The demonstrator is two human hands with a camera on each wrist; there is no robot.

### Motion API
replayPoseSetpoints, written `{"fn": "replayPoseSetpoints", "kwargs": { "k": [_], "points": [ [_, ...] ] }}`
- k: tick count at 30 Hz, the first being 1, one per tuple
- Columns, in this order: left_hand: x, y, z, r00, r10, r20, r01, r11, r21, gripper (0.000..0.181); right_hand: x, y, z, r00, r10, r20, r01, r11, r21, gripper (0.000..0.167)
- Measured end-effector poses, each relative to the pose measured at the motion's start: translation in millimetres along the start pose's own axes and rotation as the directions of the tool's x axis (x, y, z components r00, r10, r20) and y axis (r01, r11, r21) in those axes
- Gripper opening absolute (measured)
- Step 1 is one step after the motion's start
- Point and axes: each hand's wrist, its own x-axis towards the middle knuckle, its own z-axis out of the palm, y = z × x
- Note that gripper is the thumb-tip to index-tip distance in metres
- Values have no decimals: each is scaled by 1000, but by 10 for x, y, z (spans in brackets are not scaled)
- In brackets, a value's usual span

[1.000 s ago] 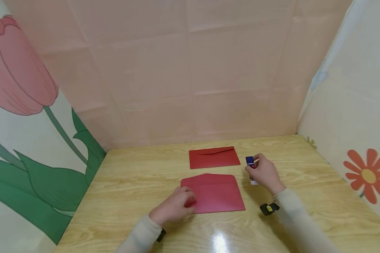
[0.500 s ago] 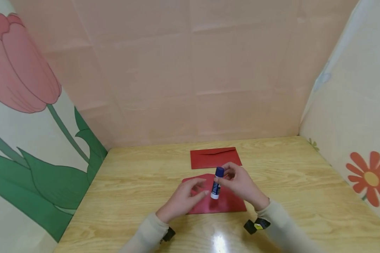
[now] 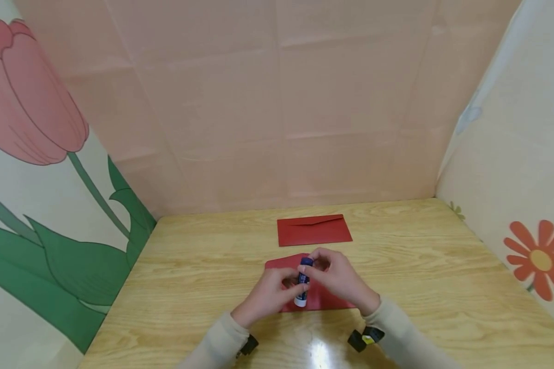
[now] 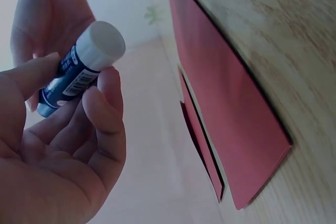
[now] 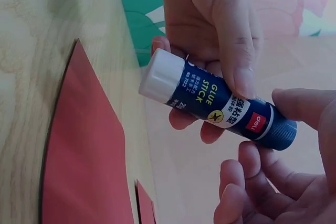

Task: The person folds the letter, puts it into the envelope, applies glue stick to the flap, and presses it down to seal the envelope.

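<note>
A glue stick (image 5: 210, 100) with a dark blue cap and white base is held in the air, tilted, above a red envelope (image 3: 325, 294). My left hand (image 3: 270, 294) grips its body between thumb and fingers, as the left wrist view also shows. At the capped end, my right hand (image 3: 343, 277) pinches the blue cap (image 5: 281, 132) with thumb and fingertips. The cap is on the stick. Under the hands, the envelope lies with its flap spread away from me, partly covered from the head view.
A second red envelope (image 3: 314, 231), its flap folded over, lies farther back on the wooden table (image 3: 203, 266). A pink sheet (image 3: 277, 128) hangs behind the table. Side walls with printed flowers stand left and right.
My right hand has carried the glue stick from the right side of the table leftward over the near envelope. My left hand has left the envelope and taken hold of the stick.
</note>
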Motion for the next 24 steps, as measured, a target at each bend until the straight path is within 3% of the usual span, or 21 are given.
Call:
{"fn": "replayPoseSetpoints", "kwargs": {
  "k": [11, 19, 24],
  "points": [
    [-25, 1, -25, 997, -25, 74, 26, 999, -19, 19, -7, 40, -24, 998, -37, 46, 37, 999, -9, 22],
    [-28, 17, -73, 991, -47, 129, 53, 997, -48, 20, -11, 67, -47, 992, -43, 115, 36, 997, 62, 23],
    [-14, 5, -113, 983, -39, 179, 59, 992, -110, 22, -10, 76, -87, 983, -72, 168, 50, 990, 131, 22]
  ]
}}
